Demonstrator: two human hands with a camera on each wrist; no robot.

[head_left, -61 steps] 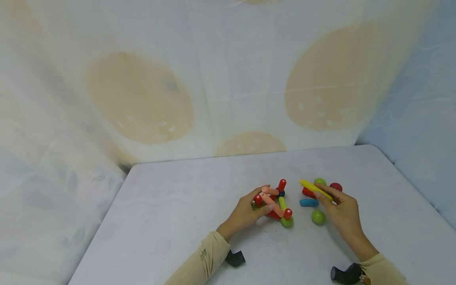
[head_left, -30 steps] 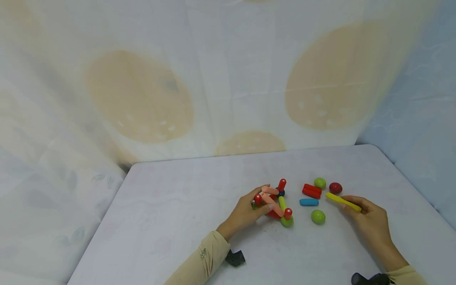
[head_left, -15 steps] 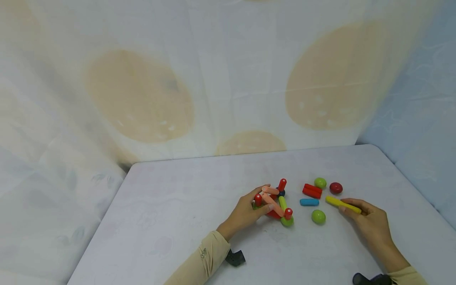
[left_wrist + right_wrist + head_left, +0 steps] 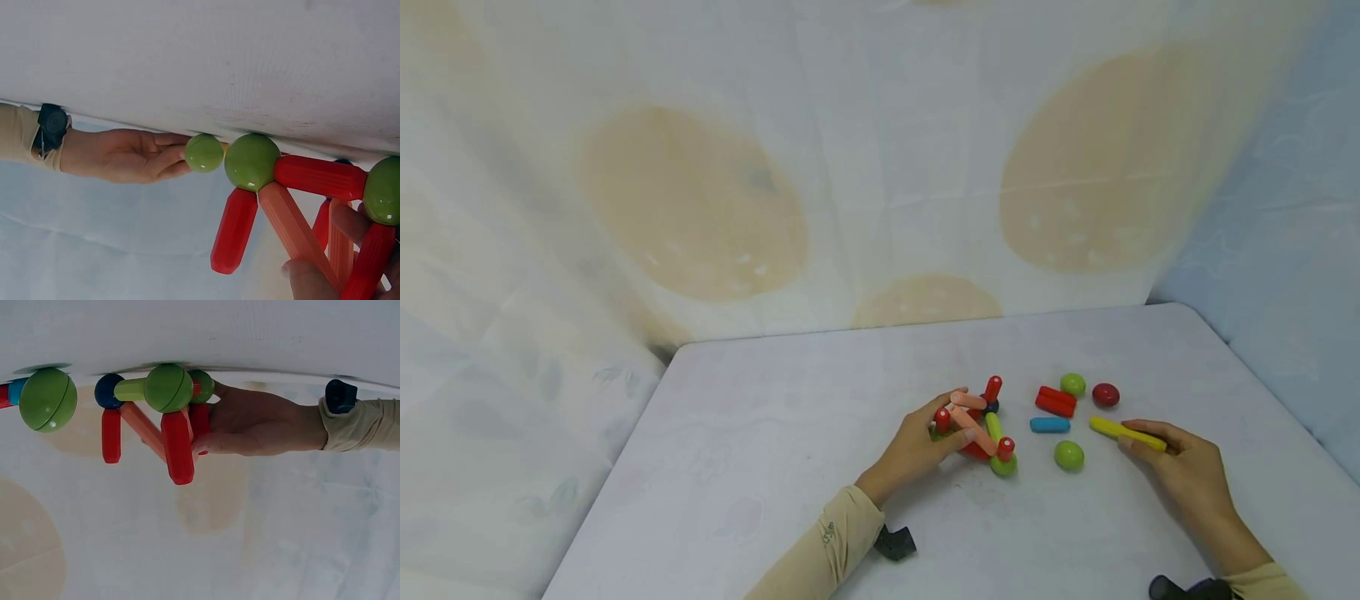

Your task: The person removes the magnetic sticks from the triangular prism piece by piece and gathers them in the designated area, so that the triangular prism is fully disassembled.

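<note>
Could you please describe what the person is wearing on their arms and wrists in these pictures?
Both arms wear long beige sleeves: left sleeve, with a small dark marking near the cuff, and right sleeve. A small black device sits at each wrist: left wrist device and right wrist device. Both hands are bare, without gloves.

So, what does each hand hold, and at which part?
The right hand pinches the yellow stick at its near end. The left hand grips the stick-and-ball structure at its left side.

A white table (image 4: pixel 775 467) stands against draped cloth (image 4: pixel 700 167) (pale, with tan ovals).
</note>
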